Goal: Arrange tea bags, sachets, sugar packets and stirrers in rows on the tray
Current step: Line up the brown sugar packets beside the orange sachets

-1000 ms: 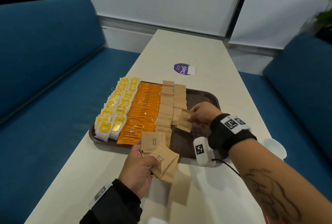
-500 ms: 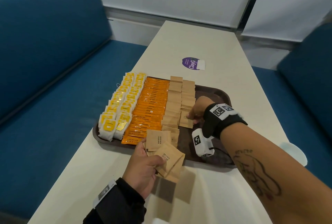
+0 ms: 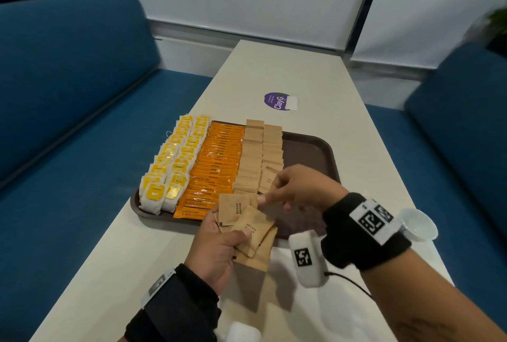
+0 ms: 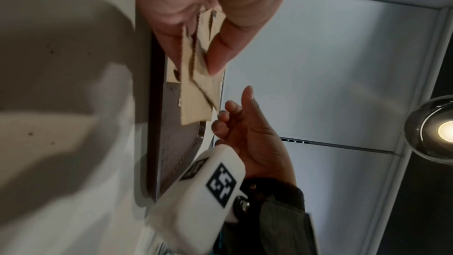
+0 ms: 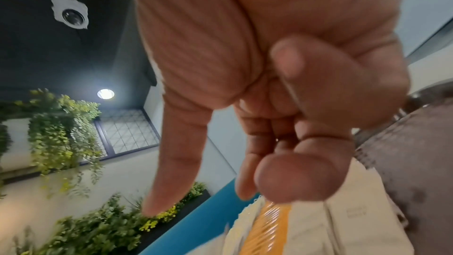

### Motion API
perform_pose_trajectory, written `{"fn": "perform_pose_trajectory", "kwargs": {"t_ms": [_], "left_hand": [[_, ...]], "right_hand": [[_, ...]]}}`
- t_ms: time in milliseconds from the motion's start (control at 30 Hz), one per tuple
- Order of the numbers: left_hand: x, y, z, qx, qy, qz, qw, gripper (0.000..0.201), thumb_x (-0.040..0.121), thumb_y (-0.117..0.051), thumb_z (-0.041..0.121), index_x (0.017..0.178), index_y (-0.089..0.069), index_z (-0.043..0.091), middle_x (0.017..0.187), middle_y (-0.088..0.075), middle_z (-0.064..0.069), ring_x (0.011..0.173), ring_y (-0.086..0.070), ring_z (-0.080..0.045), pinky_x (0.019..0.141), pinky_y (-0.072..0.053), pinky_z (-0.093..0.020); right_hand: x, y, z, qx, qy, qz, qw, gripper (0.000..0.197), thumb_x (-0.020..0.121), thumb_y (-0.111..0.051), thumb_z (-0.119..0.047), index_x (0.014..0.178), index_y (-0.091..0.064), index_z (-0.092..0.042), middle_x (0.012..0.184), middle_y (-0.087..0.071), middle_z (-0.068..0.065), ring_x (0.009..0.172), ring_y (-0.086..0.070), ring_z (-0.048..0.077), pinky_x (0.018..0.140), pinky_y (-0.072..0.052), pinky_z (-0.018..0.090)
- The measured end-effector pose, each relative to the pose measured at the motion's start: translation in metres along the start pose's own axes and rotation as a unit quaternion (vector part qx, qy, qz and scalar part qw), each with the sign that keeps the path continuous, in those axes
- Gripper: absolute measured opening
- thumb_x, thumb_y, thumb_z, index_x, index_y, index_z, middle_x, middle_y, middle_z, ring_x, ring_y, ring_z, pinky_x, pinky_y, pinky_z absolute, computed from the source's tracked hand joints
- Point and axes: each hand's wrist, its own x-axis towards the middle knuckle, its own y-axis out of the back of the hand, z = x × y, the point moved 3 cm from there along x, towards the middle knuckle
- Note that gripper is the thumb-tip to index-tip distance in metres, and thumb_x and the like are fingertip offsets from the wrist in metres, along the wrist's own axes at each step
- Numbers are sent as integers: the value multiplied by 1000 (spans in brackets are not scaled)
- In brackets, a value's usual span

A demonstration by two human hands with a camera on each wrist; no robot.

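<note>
Over the near edge of the tray (image 3: 315,147), left hand (image 3: 216,251) grips a fanned bunch of brown sugar packets (image 3: 247,221), thumb on top, fingers curled underneath. Right hand (image 3: 299,191) is empty and reaching for the top corner of the fan: thumb and index close together as if about to pinch, other fingers loosely curled. Cannot tell if it's touching a packet yet.

Tray state: two rows of yellow-tagged tea bags (image 3: 175,166) at the left, then one row of orange coffee sachets (image 3: 216,163), then two brown sugar rows (image 3: 260,155). The right sugar row stops short of the near rim; bare tray to its right. No stirrers seen.

Probable step: peel one packet off the fan and extend the short row.

Tips:
- Pinch only the top packet at its free corner; slide it off sideways so the rest don't drag out.
- Keep the left grip firm, since the fan is loose.
- Lay it overlapping the last packet, edges aligned with the row.
- Don't brush the neighbouring sugar row; these shingled packets probably shift easily.
</note>
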Motion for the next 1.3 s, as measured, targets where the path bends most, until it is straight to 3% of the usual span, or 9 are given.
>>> {"fn": "perform_pose_trajectory", "kwargs": {"t_ms": [100, 233, 333, 533, 733, 800, 900, 1100, 1300], "left_hand": [[-5, -2, -3, -3, -4, 1, 1000, 61, 79, -48, -24, 130, -44, 10, 104, -66, -14, 87, -64, -25, 51, -56, -28], [-10, -5, -5, -6, 9, 6, 1000, 62, 79, -50, -23, 130, -43, 13, 109, -65, -17, 91, -64, -28, 50, -56, -29], [-14, -6, -6, -2, 19, -7, 1000, 68, 75, -41, -29, 126, -44, 15, 112, -64, -17, 97, -63, -32, 55, -55, -37], [-16, -7, -5, 18, 20, -4, 1000, 70, 73, -30, -34, 121, -47, 15, 104, -64, -14, 88, -63, -29, 51, -52, -33], [-14, 4, 0, 19, 34, 6, 999, 69, 77, -34, -31, 122, -43, 21, 112, -59, -11, 96, -60, -32, 52, -53, -36], [-14, 8, 1, 17, 36, 7, 999, 69, 77, -33, -31, 121, -44, 21, 110, -60, -12, 95, -60, -32, 49, -54, -33], [-12, 12, 2, 8, 38, 14, 999, 70, 76, -32, -32, 121, -44, 20, 110, -60, -14, 95, -60, -34, 52, -54, -37], [-8, 19, 9, -10, 39, 20, 999, 68, 76, -32, -32, 115, -47, 22, 115, -60, -15, 101, -59, -37, 59, -51, -42], [-4, 22, 9, -21, 41, 24, 999, 71, 76, -31, -33, 125, -42, 18, 114, -59, -15, 97, -60, -34, 47, -55, -34]], "right_hand": [[-17, -19, 4, 45, 4, -25, 999, 32, 64, -84, -33, 76, -61, -14, 74, -67, 3, 68, -60, 13, 79, -53, 34], [-27, -33, 15, 84, -4, -15, 996, 29, 67, -84, -23, 74, -56, -15, 69, -67, 1, 54, -57, 7, 49, -43, 20], [-29, -35, 24, 131, -16, 9, 991, 28, 70, -82, -18, 72, -54, -16, 59, -65, -3, 45, -53, 5, 39, -31, 17], [-29, -20, 29, 219, -27, 43, 974, 16, 81, -73, -16, 75, -59, -14, 67, -67, -1, 58, -61, 8, 54, -45, 17], [3, 22, 26, 127, -60, 126, 982, 8, 88, -65, -20, 84, -63, -13, 74, -63, 0, 53, -48, 7, 45, -38, 16], [23, 30, 25, 84, -94, 120, 985, 9, 87, -66, -19, 85, -63, -11, 82, -66, 6, 56, -49, 11, 50, -43, 19], [53, 28, 25, 55, -167, 66, 982, 8, 89, -62, -13, 94, -60, -7, 94, -68, 11, 67, -56, 16, 75, -53, 27], [88, 18, 19, -50, -236, -5, 971, 16, 92, -56, -10, 107, -60, -3, 83, -61, 5, 74, -55, 14, 90, -46, 30], [100, 21, 14, -70, -231, -5, 970, 13, 93, -54, -9, 82, -56, -5, 113, -65, 7, 111, -59, 19, 106, -41, 33]]}}
